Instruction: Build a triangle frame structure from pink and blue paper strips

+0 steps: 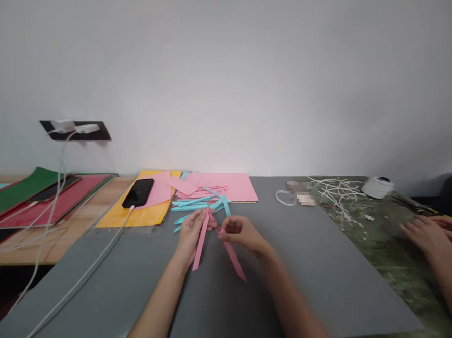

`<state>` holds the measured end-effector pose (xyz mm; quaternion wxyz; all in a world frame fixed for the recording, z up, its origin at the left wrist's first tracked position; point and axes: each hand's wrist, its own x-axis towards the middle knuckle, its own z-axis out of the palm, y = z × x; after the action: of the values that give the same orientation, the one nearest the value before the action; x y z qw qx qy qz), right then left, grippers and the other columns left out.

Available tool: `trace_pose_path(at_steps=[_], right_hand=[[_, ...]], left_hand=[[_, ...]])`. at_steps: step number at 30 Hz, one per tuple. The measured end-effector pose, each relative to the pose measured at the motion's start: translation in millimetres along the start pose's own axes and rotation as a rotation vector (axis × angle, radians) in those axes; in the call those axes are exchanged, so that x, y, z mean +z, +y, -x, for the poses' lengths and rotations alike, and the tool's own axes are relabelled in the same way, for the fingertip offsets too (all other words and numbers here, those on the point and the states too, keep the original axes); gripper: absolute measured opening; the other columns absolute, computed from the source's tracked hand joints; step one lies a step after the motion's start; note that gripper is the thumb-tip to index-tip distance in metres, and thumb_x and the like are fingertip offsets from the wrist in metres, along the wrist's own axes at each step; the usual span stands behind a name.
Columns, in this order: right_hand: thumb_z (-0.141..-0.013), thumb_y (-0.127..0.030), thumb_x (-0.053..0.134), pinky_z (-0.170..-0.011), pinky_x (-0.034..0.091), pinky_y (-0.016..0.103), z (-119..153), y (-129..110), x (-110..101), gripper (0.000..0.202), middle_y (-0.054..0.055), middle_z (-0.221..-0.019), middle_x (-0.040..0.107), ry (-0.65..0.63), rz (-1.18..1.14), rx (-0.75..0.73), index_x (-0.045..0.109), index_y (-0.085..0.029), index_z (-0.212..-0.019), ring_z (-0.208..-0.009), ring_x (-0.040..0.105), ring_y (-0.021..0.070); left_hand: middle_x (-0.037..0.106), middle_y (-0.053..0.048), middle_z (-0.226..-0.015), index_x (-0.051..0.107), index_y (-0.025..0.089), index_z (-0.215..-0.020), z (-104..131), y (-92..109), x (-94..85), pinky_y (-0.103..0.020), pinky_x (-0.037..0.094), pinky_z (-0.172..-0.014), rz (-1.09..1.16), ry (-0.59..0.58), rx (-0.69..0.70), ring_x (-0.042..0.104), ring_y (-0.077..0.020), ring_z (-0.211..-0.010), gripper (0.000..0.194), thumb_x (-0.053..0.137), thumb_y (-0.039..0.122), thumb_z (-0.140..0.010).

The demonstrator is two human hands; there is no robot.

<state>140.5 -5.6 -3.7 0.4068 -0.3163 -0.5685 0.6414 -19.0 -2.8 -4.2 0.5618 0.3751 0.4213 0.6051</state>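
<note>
Forearms (160,292) reach over the bench (303,291), pink strips (201,244) between them.
By the look of it, the strips are being folded or joined; the next move seems to call for a steady left grip while the right guides its tail. Left hand (190,233) pinches one strip, right hand (241,233) the other, fingers narrow; whether the strips join is unclear. Just beyond lie blue strips (193,207), then pink sheets (236,185); another person's hand (426,235) is far right.

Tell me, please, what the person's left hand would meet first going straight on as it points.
Beyond the left hand, the blue strips would probably come first, though depth there is unclear.
</note>
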Motion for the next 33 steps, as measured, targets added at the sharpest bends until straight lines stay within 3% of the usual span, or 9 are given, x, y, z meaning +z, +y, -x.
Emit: trace_pose_path(at_steps=[9, 15, 21, 26, 33], right_hand=[[-0.04, -0.03, 0.082, -0.056, 0.044, 0.024, -12.0, 21.3, -4.0, 0.035, -0.002, -0.058, 0.063, 0.469, -0.215, -0.021, 0.064, -0.015, -0.066, -0.054, 0.056, 0.0105], [-0.047, -0.032, 0.08, -0.068, 0.048, 0.029, -12.3, 19.1, 2.1, 0.028, 0.003, -0.066, 0.068, 0.503, -0.266, -0.087, 0.068, -0.016, -0.067, -0.065, 0.062, 0.0155], [-0.052, -0.027, 0.079, -0.066, 0.046, 0.024, -10.9, 13.6, 10.2, 0.02, -0.002, -0.065, 0.067, 0.495, -0.341, -0.146, 0.068, -0.019, -0.068, -0.064, 0.06, 0.0108], [-0.056, -0.03, 0.077, -0.068, 0.047, 0.027, -11.6, 16.4, 9.9, 0.025, -0.001, -0.065, 0.067, 0.432, -0.315, -0.199, 0.066, -0.019, -0.075, -0.064, 0.061, 0.0124], [-0.057, -0.04, 0.075, -0.065, 0.048, 0.031, -13.9, 25.3, -0.2, 0.034, 0.003, -0.07, 0.068, 0.47, -0.072, -0.21, 0.065, -0.02, -0.082, -0.069, 0.063, 0.0178]], left_hand=[[0.07, -0.008, -0.093, 0.066, 0.013, -0.087, 5.3, 2.1, 3.0, -0.02, 0.049, -0.054, -0.025, -0.032, -0.01, 0.062, -0.01, -0.055, 0.032, 0.071, 0.033, -0.062], [0.07, -0.007, -0.087, 0.068, 0.015, -0.085, 9.4, 3.5, 5.3, -0.024, 0.051, -0.058, -0.121, 0.013, 0.099, 0.065, -0.0134, -0.059, 0.032, 0.073, 0.034, -0.06], [0.067, -0.009, -0.097, 0.068, 0.015, -0.085, 11.2, -4.6, 8.3, -0.025, 0.052, -0.059, -0.147, -0.003, 0.179, 0.066, -0.0162, -0.068, 0.029, 0.072, 0.031, -0.062], [0.066, -0.01, -0.103, 0.069, 0.016, -0.091, 12.9, -4.4, 11.1, -0.026, 0.053, -0.063, -0.169, -0.063, 0.12, 0.066, -0.0196, -0.081, 0.032, 0.069, 0.034, -0.065], [0.068, -0.009, -0.098, 0.068, 0.016, -0.094, 11.3, -6.1, 11.4, -0.027, 0.054, -0.065, -0.171, -0.094, 0.042, 0.065, -0.0207, -0.084, 0.035, 0.069, 0.035, -0.065]])
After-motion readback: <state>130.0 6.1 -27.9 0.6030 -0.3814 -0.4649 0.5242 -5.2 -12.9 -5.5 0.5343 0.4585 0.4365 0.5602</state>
